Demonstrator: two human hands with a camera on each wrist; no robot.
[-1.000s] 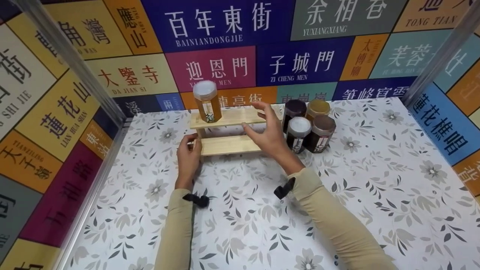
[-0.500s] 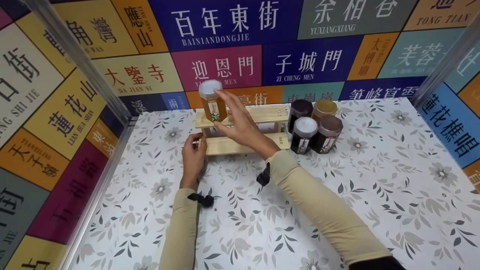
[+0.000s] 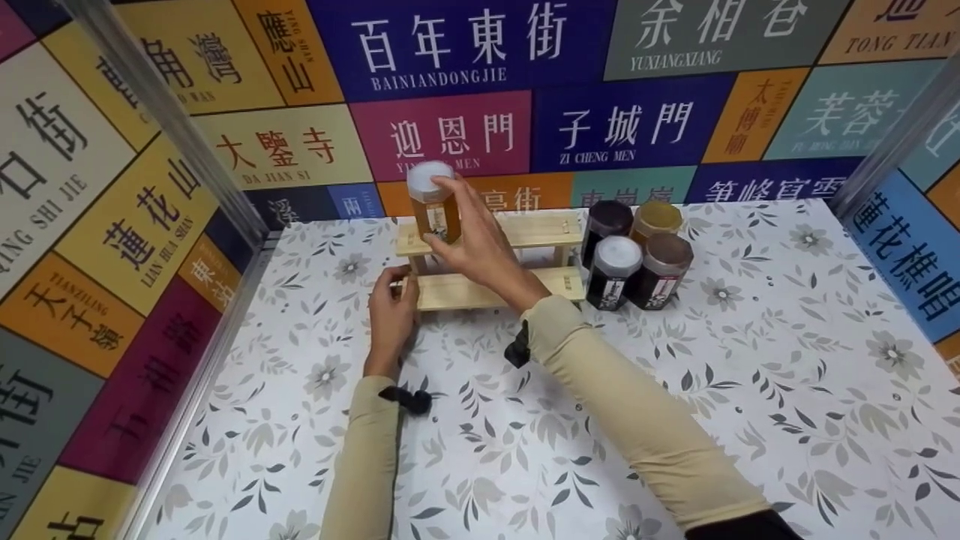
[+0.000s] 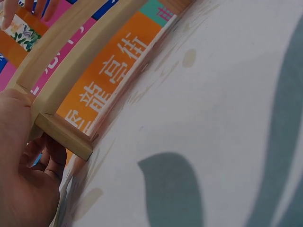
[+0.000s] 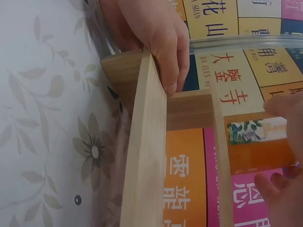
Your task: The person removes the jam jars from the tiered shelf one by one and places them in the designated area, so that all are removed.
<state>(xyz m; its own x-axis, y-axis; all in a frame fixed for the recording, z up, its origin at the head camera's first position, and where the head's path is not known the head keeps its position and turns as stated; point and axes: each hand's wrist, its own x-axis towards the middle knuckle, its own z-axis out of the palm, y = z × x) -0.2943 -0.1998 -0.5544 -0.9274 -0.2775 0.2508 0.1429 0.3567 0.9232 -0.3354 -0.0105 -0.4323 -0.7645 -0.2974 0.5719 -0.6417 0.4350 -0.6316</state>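
A small two-tier wooden rack (image 3: pixel 480 294) stands on the table, its upper shelf set back behind the lower one. At its left end my left hand (image 3: pixel 391 316) holds the lower shelf, thumb on top and fingers curled below; the left wrist view shows these fingers (image 4: pixel 54 153) under the wood. On the upper shelf's left part is an amber jar (image 3: pixel 429 214) with a white lid and a label. My right hand (image 3: pixel 484 251) grips this jar from the right, fingers at the lid and thumb low on its side. The right wrist view shows the amber jar (image 5: pixel 258 153) close against the shelf.
Right of the rack several lidded jars stand grouped: a dark one (image 3: pixel 609 221), a yellow-lidded one (image 3: pixel 658 217), a white-lidded one (image 3: pixel 616 259) and a brown-lidded one (image 3: pixel 667 259). A sign-covered wall (image 3: pixel 442 127) rises behind the floral tabletop (image 3: pixel 480 420).
My right hand has moved left from over the rack's right part to the amber jar and closed round it. The left hand keeps its hold on the rack; the head view has shifted slightly.
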